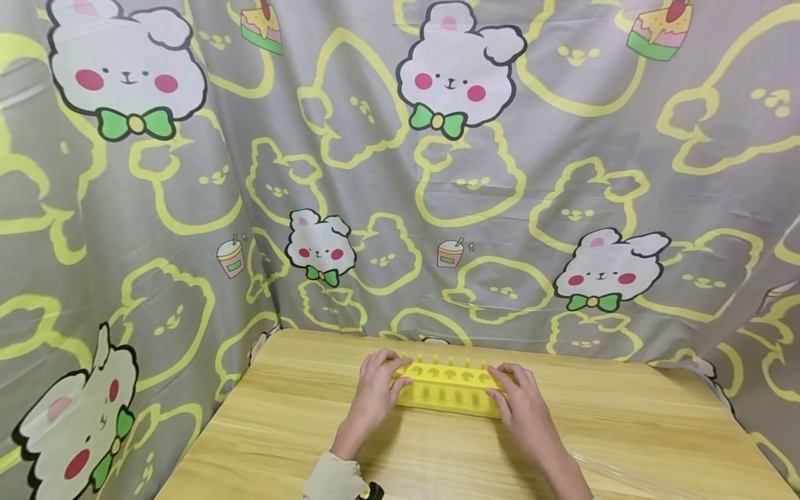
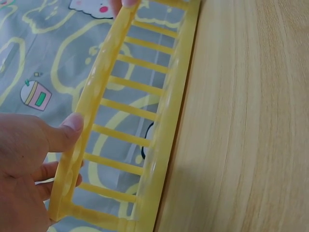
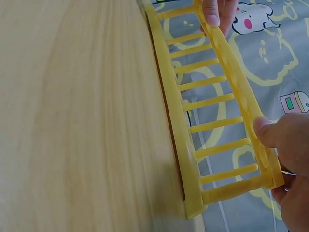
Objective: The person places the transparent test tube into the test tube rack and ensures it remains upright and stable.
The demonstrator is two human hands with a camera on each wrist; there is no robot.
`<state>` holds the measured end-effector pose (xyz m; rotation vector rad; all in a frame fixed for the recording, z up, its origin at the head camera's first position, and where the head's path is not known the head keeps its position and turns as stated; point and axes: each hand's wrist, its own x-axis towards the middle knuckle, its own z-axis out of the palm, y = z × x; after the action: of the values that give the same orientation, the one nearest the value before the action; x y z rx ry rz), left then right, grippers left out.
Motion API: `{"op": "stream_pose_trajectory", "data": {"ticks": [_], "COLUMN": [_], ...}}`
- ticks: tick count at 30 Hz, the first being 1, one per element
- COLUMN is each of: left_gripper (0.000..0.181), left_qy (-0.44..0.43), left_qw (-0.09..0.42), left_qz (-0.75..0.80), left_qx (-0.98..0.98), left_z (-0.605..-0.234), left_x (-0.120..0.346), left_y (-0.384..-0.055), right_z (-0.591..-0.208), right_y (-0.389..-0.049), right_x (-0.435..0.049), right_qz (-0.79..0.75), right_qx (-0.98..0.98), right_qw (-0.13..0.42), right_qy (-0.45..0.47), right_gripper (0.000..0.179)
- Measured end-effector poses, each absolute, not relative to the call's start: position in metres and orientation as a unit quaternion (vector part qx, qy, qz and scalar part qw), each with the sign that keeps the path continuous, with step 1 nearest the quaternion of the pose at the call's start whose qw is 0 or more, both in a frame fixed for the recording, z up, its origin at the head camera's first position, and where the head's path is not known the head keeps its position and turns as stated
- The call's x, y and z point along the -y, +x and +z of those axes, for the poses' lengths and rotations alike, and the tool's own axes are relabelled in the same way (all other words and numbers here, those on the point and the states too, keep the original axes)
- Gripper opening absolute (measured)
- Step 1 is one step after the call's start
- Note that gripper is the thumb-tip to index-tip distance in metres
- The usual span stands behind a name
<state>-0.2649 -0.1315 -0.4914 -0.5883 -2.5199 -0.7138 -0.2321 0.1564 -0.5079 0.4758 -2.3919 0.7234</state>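
Note:
A yellow plastic test tube rack (image 1: 448, 397) stands on the wooden table, its top plate pierced by a row of round holes, with a row of upright pegs along the far side. My left hand (image 1: 375, 385) grips the left end of its top plate, and my right hand (image 1: 523, 403) holds the right end. In the left wrist view, the left thumb (image 2: 72, 124) lies on the rack's top edge with fingers curled underneath. The right wrist view has the right thumb (image 3: 264, 129) pressed on the top plate near the end post.
A clear thin tube or rod (image 1: 625, 472) lies on the table (image 1: 281, 417) at the front right, beyond the right forearm. Behind and beside the table hangs a grey curtain (image 1: 387, 187) printed with rabbits and yellow outlines.

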Motion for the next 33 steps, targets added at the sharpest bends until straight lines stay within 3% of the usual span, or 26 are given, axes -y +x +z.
{"op": "stream_pose_trajectory", "data": {"ticks": [8,33], "left_gripper": [0.036,0.036], "left_qy": [-0.210,-0.212], "left_qw": [0.232,0.235], "left_qz": [-0.262,-0.262], "left_qx": [0.913,0.912], "left_z": [-0.493,-0.490], "left_x": [0.131,0.130], "left_y": [-0.265,-0.264], "right_z": [-0.500,-0.477], "right_y": [-0.229,-0.200], "right_x": [-0.162,-0.230], "right_qz": [0.296,0.259], "right_qx": [0.901,0.912], "right_qw": [0.260,0.259], "right_qy": [0.180,0.186], "right_gripper": [0.046,0.050]}}
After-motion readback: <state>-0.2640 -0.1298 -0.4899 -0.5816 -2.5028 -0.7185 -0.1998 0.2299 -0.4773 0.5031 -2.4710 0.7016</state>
